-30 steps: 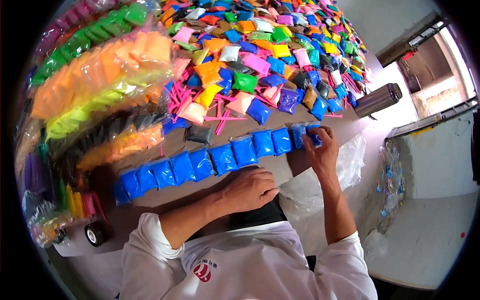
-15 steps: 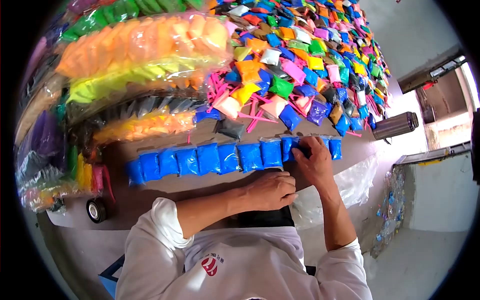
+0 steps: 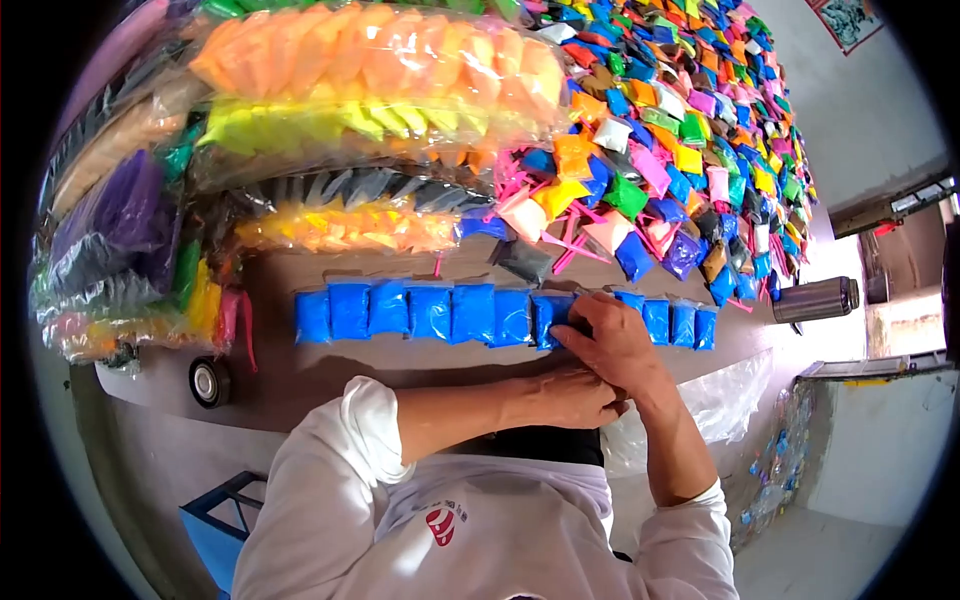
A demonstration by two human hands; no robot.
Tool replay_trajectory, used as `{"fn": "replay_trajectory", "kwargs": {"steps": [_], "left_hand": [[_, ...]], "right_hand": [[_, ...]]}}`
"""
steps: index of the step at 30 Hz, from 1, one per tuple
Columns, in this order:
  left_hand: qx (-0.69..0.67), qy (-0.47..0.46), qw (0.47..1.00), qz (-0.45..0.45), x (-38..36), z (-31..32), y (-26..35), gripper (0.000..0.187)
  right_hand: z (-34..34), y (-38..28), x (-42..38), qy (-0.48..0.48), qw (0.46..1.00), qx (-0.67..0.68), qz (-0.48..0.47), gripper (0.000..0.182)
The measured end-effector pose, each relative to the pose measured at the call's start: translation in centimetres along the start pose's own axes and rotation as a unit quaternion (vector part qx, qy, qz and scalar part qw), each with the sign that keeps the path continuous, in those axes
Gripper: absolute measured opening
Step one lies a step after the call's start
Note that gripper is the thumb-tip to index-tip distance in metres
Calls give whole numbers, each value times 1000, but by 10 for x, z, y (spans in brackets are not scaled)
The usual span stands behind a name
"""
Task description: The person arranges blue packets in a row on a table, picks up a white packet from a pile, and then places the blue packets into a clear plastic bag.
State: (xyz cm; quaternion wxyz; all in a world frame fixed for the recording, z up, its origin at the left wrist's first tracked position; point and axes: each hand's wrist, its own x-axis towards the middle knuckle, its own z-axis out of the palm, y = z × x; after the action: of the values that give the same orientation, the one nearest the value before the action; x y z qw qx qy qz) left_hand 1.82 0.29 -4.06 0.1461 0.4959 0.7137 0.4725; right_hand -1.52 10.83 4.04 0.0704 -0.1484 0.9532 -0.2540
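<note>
A row of blue packets (image 3: 430,313) lies across the near part of the table. My right hand (image 3: 608,338) rests over the right-hand half of the row, its fingertips on a blue packet and its fingers bent together; the part beneath the palm is hidden. Just below it, nearer my body, is my left hand (image 3: 575,397), with its fingers curled in. The right wrist partly covers the left fingers, and whatever they may hold cannot be made out.
Clear bags of orange packets (image 3: 380,55) and yellow packets (image 3: 340,125) are stacked at the left. A heap of mixed-colour packets (image 3: 690,130) covers the back right. A tape roll (image 3: 209,382), a metal cylinder (image 3: 815,299) and clear plastic film (image 3: 715,400) lie near the edges.
My right hand has moved left along the blue row, uncovering packets at its right end. My left hand now sits closer beneath it. The camera view has shifted a little.
</note>
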Motion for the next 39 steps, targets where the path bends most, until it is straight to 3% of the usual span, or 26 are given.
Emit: {"fn": "replay_trajectory", "kwargs": {"steps": [5,11,13,16,22,24,30,34,39], "left_hand": [[39,5,999,19,1,-1,1,24],[8,151,985,86,4,14,-4,14],[-12,145,986,78,2,20,-7,15],[-25,119,991,52,-2,32,-15,17],[-49,91,995,-2,0,63,-38,25],[-64,117,991,9,-6,79,-50,19],[-76,136,988,10,-11,74,-53,12],[-71,129,989,5,-15,65,-50,12],[-66,123,990,10,-17,56,-43,13]], "right_hand": [[-6,-16,8,-9,1000,-20,-14,25],[-10,-70,36,-32,996,18,-81,24],[-1,-79,46,-85,993,8,-78,31],[32,-69,50,-58,990,-47,-120,32],[31,-68,56,-100,984,-50,-136,29],[33,-80,59,-93,984,-39,-146,29],[53,-128,78,-52,978,-22,-199,38],[73,-122,90,-77,972,-22,-219,47],[71,-122,89,-70,969,-2,-235,46]]}}
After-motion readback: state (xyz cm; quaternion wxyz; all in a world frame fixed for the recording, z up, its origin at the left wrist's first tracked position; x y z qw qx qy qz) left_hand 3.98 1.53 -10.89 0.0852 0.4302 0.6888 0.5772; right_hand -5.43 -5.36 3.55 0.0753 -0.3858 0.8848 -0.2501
